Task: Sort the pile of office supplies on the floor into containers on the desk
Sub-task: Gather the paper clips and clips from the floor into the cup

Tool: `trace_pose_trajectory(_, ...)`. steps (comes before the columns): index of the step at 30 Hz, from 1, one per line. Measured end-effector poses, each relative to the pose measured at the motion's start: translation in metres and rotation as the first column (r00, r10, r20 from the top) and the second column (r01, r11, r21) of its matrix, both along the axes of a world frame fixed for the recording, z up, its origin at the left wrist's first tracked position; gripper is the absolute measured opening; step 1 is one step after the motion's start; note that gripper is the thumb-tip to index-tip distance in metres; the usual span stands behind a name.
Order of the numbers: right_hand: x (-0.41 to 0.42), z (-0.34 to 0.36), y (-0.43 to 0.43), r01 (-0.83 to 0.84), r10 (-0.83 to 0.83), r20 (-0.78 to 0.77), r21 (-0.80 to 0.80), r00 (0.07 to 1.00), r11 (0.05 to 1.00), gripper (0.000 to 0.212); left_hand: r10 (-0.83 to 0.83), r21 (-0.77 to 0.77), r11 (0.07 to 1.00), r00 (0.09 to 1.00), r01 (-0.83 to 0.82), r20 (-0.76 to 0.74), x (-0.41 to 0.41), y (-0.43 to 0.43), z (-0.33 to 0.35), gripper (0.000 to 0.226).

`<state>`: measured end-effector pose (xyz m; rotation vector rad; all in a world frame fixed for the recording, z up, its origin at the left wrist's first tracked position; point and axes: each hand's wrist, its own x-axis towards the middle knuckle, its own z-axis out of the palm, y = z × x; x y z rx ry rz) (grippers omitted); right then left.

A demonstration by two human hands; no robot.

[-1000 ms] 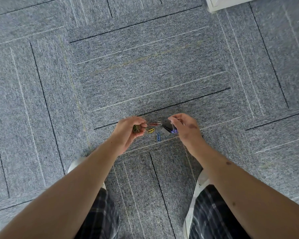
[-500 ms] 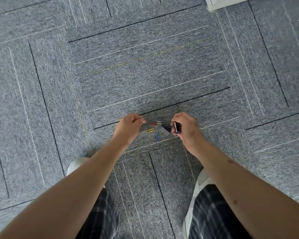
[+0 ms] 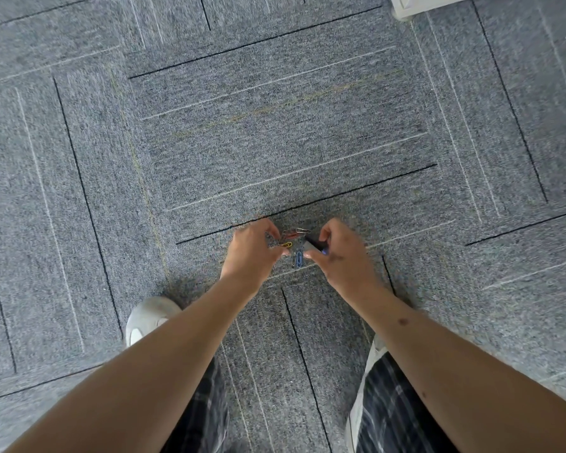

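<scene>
Your left hand (image 3: pixel 255 251), curled on I cannot tell what, has closed onto the yellow paper clip (image 3: pixel 287 245) on the near carpet (image 3: pixel 275 142), while your right hand (image 3: pixel 342 253) grips a dark item (image 3: pixel 315 244), so gathering isn't finished.

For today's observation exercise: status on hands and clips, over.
Right hand grips dark item. Left hand curled, hold unclear. Paper clips on carpet between hands. Nothing blocking.
</scene>
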<state>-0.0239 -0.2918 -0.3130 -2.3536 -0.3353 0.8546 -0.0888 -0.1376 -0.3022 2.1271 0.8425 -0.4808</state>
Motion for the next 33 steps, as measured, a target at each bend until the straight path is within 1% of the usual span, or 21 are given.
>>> trace_pose_trajectory(3,0.001,0.0,0.0,0.021,-0.021,0.006,0.01,1.0,1.0,0.03,0.001,-0.023,1.0,1.0,-0.001,0.012,-0.001,0.0,-0.001,0.021)
trace_pose_trajectory(6,0.0,-0.001,0.0,-0.038,0.038,0.01,-0.046,0.999,0.998,0.032,-0.006,-0.046,0.999,1.0,0.006,-0.008,0.001,-0.001,-0.004,0.016)
trace_pose_trajectory(10,-0.003,-0.003,0.0,-0.058,0.062,0.048,-0.086,0.997,0.995,0.025,-0.017,-0.057,0.998,0.999,0.015,-0.027,0.005,-0.004,-0.005,0.01)
trace_pose_trajectory(13,-0.004,-0.003,0.0,-0.051,0.053,0.024,-0.078,0.998,0.996,0.02,-0.068,-0.053,0.996,0.996,0.065,-0.056,0.007,-0.003,-0.005,0.008)
trace_pose_trajectory(16,-0.006,-0.006,0.0,-0.079,0.08,0.005,-0.093,0.997,0.992,0.017,-0.145,-0.052,0.989,0.987,0.141,-0.072,0.008,0.001,-0.005,0.003)
trace_pose_trajectory(18,-0.006,-0.007,-0.001,-0.101,0.101,0.003,-0.097,0.995,0.99,0.015,-0.18,-0.058,0.983,0.981,0.176,-0.071,0.007,0.002,-0.003,0.005)
trace_pose_trajectory(20,-0.005,-0.008,-0.001,-0.122,0.122,-0.003,-0.076,0.993,0.99,0.013,-0.158,-0.117,0.982,0.985,0.149,-0.069,0.005,0.005,-0.002,0.006)
trace_pose_trajectory(24,-0.001,-0.005,-0.006,-0.156,0.155,-0.081,-0.004,0.985,0.988,0.014,-0.054,-0.322,0.946,0.996,0.028,-0.073,0.005,0.013,0.002,0.012)
trace_pose_trajectory(26,0.0,-0.003,-0.009,-0.149,0.152,-0.11,0.039,0.982,0.988,0.016,0.009,-0.394,0.918,0.997,-0.036,-0.071,0.007,0.016,0.002,0.013)
trace_pose_trajectory(28,0.002,0.002,-0.008,-0.09,0.11,-0.178,0.117,0.978,0.989,0.015,0.109,-0.499,0.856,0.991,-0.136,-0.083,0.007,0.016,0.004,0.008)
trace_pose_trajectory(30,0.004,0.006,-0.006,-0.033,0.076,-0.263,0.164,0.962,0.986,0.01,0.233,-0.609,0.75,0.965,-0.258,-0.122,0.005,0.016,0.005,0.004)
trace_pose_trajectory(33,0.005,0.012,-0.003,0.013,0.064,-0.347,0.216,0.936,0.976,0.007,0.358,-0.697,0.614,0.917,-0.371,-0.173,0.004,0.017,0.004,0.004)
